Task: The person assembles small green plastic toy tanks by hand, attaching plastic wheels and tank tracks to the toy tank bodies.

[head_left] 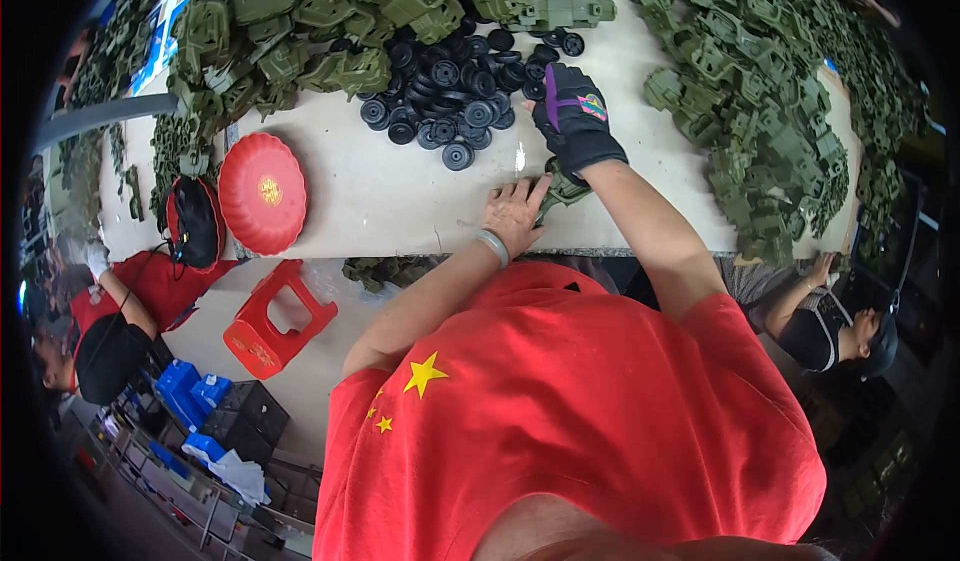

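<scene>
My left hand (515, 213), bare with a band at the wrist, lies palm down near the table's front edge. Its fingers are spread, and the thumb side touches a dark green plastic part (566, 191). That part lies beneath my right wrist, partly covered. My right hand (577, 116) wears a black and purple glove and is at the right edge of a pile of black toy wheels (445, 91). A bare thumb tip shows beside the wheels. The other fingers are hidden by the glove and hand, so their grip does not show.
Green plastic vehicle parts (330, 21) are heaped at the back left, with another long heap (750, 111) on the right. A red scalloped bowl (262, 193) stands on the left beside a black and red object (193, 223). Below is a red stool (280, 319). People work at both sides.
</scene>
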### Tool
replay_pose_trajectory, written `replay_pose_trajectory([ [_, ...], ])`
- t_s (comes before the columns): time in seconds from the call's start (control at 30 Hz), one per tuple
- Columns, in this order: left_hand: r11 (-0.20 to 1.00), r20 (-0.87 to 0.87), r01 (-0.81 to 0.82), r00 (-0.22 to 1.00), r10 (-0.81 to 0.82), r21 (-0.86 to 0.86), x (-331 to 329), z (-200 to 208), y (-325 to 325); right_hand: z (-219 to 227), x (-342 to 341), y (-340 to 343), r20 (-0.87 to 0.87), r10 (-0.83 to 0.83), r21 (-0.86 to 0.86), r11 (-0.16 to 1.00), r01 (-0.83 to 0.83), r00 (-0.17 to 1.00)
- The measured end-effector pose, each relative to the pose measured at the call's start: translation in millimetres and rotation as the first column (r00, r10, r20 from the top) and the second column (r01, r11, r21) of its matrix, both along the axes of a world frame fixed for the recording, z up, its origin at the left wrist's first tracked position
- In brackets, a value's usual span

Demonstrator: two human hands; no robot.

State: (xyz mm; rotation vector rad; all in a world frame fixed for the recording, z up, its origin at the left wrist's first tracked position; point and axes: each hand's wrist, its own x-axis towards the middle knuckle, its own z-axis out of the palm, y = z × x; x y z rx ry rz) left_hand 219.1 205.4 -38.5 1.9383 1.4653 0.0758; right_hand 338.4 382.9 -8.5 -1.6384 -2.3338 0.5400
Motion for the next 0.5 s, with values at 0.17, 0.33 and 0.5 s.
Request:
replay_pose_trajectory([
  [0.17,0.998,-0.017,-0.011,1.0,0.011,0.056,3,1,-2,-26,-6,9,0.046,-0.106,-0.043,0.993,0.108,0.993],
  [0.33,0.997,-0.058,-0.068,0.996,0.071,0.048,0,2,2,-3,46,1,-0.162,0.076,-0.233,0.966,-0.113,0.984],
  [0.5,0.964,-0.045,0.262,0.964,-0.26,0.051,-16,1,21,36,107,-23,-0.307,0.113,-0.448,0.859,-0.248,0.945],
])
